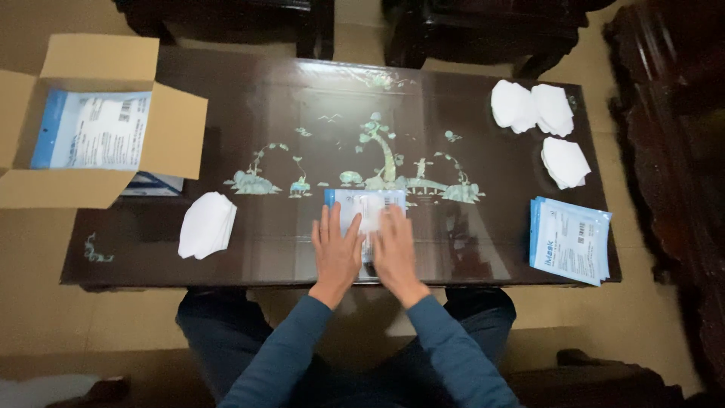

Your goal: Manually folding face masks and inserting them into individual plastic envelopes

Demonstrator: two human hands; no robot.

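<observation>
Both hands lie flat, fingers spread, at the near edge of the dark inlaid table (249, 98): left hand (336, 253) and right hand (394, 249) press side by side on a blue-edged white packet (364, 205), gripping nothing. Bare tabletop flanks them. Leftward lies a stack of white masks (207, 224); at the near right corner, a pile of matching packets (570, 239). Farther right sit three mask stacks (540, 109). An open cardboard box (91, 121) overhangs the far left corner.
</observation>
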